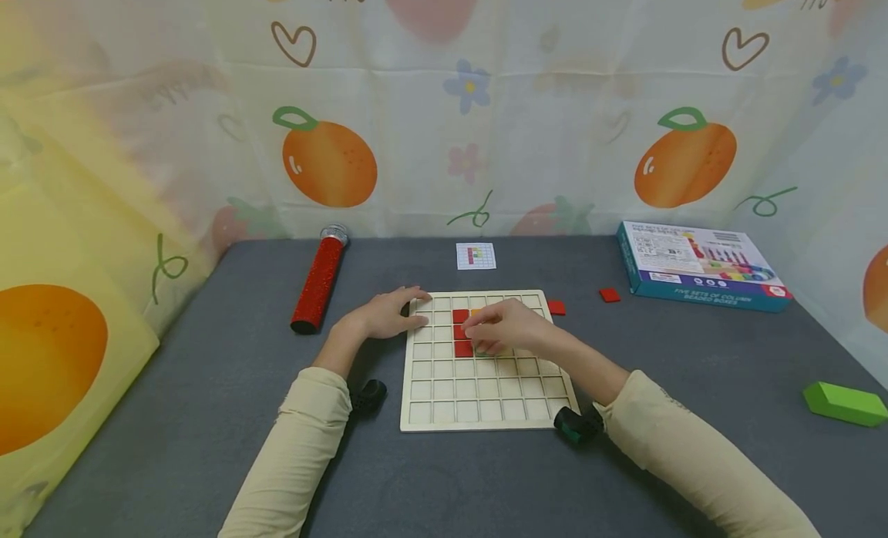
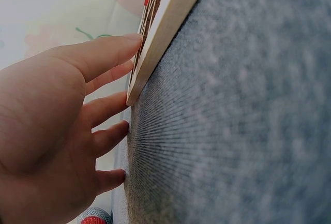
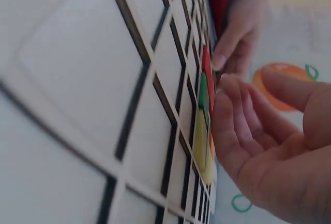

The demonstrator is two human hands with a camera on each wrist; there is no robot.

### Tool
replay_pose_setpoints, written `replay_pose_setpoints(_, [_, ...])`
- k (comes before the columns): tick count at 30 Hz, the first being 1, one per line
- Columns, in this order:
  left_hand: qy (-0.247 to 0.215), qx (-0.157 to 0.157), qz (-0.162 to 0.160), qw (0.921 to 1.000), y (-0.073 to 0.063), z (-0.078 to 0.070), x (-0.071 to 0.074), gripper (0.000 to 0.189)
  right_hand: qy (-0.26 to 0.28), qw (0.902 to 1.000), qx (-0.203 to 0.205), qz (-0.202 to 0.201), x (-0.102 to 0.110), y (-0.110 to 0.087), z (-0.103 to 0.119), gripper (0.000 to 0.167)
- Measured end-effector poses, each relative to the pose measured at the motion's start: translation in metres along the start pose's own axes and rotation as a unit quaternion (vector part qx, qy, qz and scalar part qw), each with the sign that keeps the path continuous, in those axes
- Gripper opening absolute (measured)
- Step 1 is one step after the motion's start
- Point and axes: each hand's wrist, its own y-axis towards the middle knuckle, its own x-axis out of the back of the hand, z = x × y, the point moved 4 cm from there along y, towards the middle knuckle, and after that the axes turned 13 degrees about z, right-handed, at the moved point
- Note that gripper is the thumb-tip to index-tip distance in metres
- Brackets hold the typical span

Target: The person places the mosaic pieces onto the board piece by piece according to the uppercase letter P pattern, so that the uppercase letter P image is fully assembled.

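Observation:
A wooden grid board (image 1: 489,415) lies flat on the table. Three red tiles (image 1: 463,349) stand in a column in its cells, with an orange tile (image 1: 475,312) to the right of the top one. Green (image 3: 202,90) and yellow tiles (image 3: 199,141) show beside them in the right wrist view. My left hand (image 1: 388,313) spreads its fingers at the board's upper left corner, its thumb on the edge. Above the tiles is my right hand (image 1: 509,327), fingers bent, fingertips close over the red column. Its thumb is apart from the fingers, and nothing shows between them.
A small pattern card (image 1: 475,256) lies behind the board. Loose red tiles (image 1: 610,295) lie to its right, near a boxed set (image 1: 704,268). A red glittery tube (image 1: 319,284) stands left of my left hand; a green block (image 1: 845,404) is at the far right.

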Motion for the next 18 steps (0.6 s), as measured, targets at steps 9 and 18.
replay_pose_setpoints(9, [0.002, -0.003, -0.004, 1.0000, -0.001, -0.002, 0.001, 0.047, 0.061, 0.9972, 0.034, 0.025, 0.027, -0.012, -0.007, 0.041])
replay_pose_setpoints(18, [-0.006, -0.002, -0.001, 1.0000, 0.000, 0.001, 0.000, 0.048, 0.108, 0.9918, 0.066, 0.012, 0.045, -0.021, -0.016, 0.048])
